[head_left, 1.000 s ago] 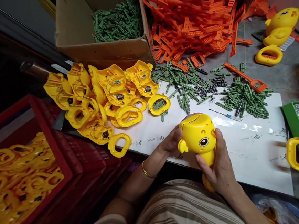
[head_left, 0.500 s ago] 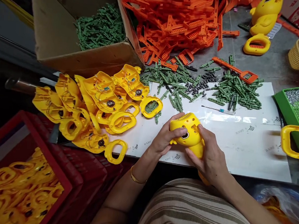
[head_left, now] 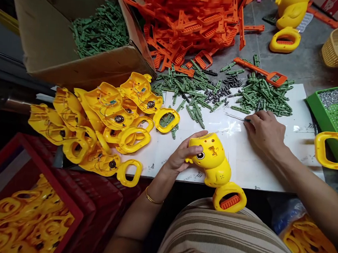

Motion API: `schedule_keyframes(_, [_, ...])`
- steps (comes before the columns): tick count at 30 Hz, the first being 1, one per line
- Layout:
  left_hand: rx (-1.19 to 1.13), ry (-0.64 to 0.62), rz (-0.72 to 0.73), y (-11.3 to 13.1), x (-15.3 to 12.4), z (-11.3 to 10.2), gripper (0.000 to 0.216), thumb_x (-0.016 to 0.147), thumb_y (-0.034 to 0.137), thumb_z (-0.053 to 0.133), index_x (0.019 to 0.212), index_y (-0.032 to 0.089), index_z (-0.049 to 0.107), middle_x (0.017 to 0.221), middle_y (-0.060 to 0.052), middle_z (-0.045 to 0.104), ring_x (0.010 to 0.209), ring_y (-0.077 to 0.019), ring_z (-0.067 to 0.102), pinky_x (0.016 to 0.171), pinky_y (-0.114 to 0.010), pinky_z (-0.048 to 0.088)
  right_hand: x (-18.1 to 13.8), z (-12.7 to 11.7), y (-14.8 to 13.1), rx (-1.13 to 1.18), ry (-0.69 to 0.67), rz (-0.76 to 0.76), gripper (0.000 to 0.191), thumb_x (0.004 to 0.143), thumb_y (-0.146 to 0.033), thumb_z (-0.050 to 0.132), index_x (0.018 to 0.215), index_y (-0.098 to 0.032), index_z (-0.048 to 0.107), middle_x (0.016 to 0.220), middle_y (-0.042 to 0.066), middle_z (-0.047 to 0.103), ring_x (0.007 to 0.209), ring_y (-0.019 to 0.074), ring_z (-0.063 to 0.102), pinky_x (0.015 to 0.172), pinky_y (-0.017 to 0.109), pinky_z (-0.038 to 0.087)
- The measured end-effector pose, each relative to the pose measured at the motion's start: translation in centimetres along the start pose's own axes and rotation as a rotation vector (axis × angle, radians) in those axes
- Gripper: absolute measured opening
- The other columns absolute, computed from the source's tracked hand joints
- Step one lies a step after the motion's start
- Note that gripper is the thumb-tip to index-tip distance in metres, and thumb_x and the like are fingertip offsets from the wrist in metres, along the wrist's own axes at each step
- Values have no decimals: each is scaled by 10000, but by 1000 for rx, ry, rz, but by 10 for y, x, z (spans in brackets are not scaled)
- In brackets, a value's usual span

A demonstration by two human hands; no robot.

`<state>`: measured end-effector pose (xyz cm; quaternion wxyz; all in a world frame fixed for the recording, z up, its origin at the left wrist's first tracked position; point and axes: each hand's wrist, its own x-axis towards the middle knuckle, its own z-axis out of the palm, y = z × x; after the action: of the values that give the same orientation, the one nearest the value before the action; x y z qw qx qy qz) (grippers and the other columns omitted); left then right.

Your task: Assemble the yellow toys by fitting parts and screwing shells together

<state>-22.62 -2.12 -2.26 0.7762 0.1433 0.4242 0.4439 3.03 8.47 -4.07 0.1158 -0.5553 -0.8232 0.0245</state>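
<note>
My left hand [head_left: 182, 155] is closed around the head of a yellow plastic duck toy [head_left: 217, 167], the thumb lying beside its printed eye. The toy tilts over the table's front edge, its ring handle [head_left: 230, 197] with an orange grip insert hanging toward my lap. On the white sheet, my right hand [head_left: 266, 130] has its fingers closed at the handle end of a thin metal pick [head_left: 235, 116]. Its shaft points left; the fingers hide most of the rest. Green plastic parts [head_left: 266, 95] lie just behind this hand, with small black pieces [head_left: 224, 90] to their left.
Yellow half shells [head_left: 109, 106] with wires and speakers are piled at left, before a cardboard box [head_left: 83, 65] of green parts. Orange strips [head_left: 191, 23] heap up behind. A green tray [head_left: 334, 108] of screws stands right; a red crate [head_left: 74, 208] sits lower left.
My right hand has let go of the duck toy and moved up and right to the metal pick. My left hand keeps the toy, whose ring handle now shows.
</note>
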Motion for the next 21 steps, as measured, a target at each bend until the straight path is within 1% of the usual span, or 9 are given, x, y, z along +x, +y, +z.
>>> schedule_keyframes(2, [6, 13, -14, 0, 1, -1, 706, 568, 279, 868, 1221, 176, 619, 1275, -119, 683, 1063, -310, 695, 853, -358, 552, -7, -15, -7, 65, 37, -104, 310, 969, -342, 456, 1001, -165, 708, 940, 133, 693, 913, 285, 581, 619, 336, 395])
schedule_keyframes(4, [9, 24, -18, -1, 2, -1, 732, 568, 286, 865, 1245, 176, 608, 1254, -115, 692, 1031, -299, 703, 826, -345, 557, -18, -33, -17, 201, 20, -237, 290, 979, -310, 453, 1068, -156, 682, 922, 107, 693, 834, 228, 602, 653, 329, 442])
schedule_keyframes(5, [9, 30, -20, -2, 2, -2, 741, 567, 289, 863, 1252, 176, 604, 1242, -112, 696, 1012, -290, 707, 812, -336, 559, -24, -42, -21, 258, 2, -301, 289, 984, -286, 448, 1118, -163, 672, 915, 90, 689, 779, 193, 606, 636, 306, 447])
schedule_keyframes(7, [11, 44, -28, -2, 3, -2, 757, 566, 291, 860, 1266, 174, 595, 1209, -108, 708, 978, -274, 711, 793, -323, 561, -35, -57, -28, 301, -4, -409, 312, 981, -246, 454, 1209, -193, 660, 875, 56, 669, 676, 139, 591, 559, 262, 413])
schedule_keyframes(10, [22, 57, -47, -2, 3, -1, 800, 566, 285, 852, 1305, 167, 569, 1167, -102, 721, 974, -274, 706, 803, -333, 560, -45, -70, -31, 227, 60, -512, 337, 950, -210, 514, 1251, -227, 665, 812, 27, 648, 637, 117, 587, 498, 245, 341])
schedule_keyframes(13, [31, 59, -60, -2, 4, -1, 825, 571, 282, 847, 1333, 162, 552, 1142, -95, 727, 975, -277, 703, 807, -338, 558, -46, -75, -31, 149, 86, -547, 322, 931, -208, 562, 1230, -222, 682, 825, 26, 664, 645, 114, 596, 477, 241, 300])
schedule_keyframes(16, [43, 75, -62, -1, 3, -1, 823, 575, 288, 849, 1333, 161, 553, 1134, -90, 729, 959, -264, 705, 812, -332, 555, -44, -79, -34, 78, 75, -556, 322, 940, -210, 552, 1236, -213, 681, 839, 36, 671, 617, 117, 578, 443, 240, 253])
schedule_keyframes(18, [60, 87, -63, -1, 2, 0, 824, 583, 297, 846, 1340, 162, 550, 1141, -93, 727, 959, -267, 705, 813, -334, 554, -43, -84, -40, 25, 66, -545, 332, 938, -167, 530, 1230, -206, 682, 843, 43, 670, 593, 119, 554, 425, 239, 234])
schedule_keyframes(21, [103, 102, -74, 1, -1, 2, 826, 602, 321, 840, 1353, 165, 533, 1147, -94, 723, 940, -266, 707, 775, -329, 556, -45, -95, -55, -44, 61, -536, 385, 896, -53, 464, 1181, -163, 699, 820, 55, 667, 532, 113, 494, 406, 235, 244])
